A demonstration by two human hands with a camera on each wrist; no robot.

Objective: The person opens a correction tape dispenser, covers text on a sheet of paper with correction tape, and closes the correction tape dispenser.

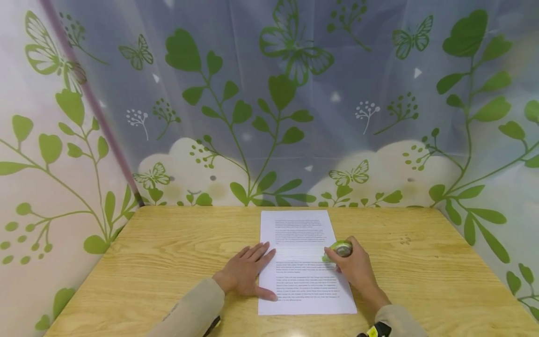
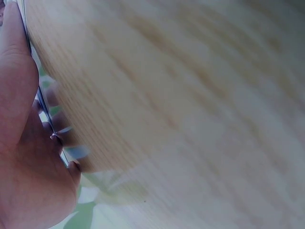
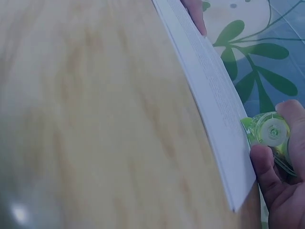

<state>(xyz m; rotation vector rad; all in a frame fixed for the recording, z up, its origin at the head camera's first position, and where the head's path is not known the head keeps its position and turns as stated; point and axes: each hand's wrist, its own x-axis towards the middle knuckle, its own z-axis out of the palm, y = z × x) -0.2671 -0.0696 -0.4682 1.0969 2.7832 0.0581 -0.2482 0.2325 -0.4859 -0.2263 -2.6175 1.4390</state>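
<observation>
A printed sheet of paper [image 1: 307, 290] lies on the wooden table, its text split by a white band across the middle. My left hand [image 1: 248, 271] rests flat over the sheet's left edge, fingers spread and thumb lower down. In my right hand [image 1: 358, 267] I hold a green see-through correction tape [image 1: 342, 248], its tip at the sheet by the right end of the white band. The right wrist view shows the correction tape [image 3: 271, 133] pinched between thumb and fingers, with its round reel visible. The left wrist view catches only part of my left hand [image 2: 28, 143].
The light wooden table [image 1: 168, 252] extends to both sides of the sheet. Behind it hangs a curtain [image 1: 236, 61] printed with green leaves and butterflies, which also closes off the left and right sides.
</observation>
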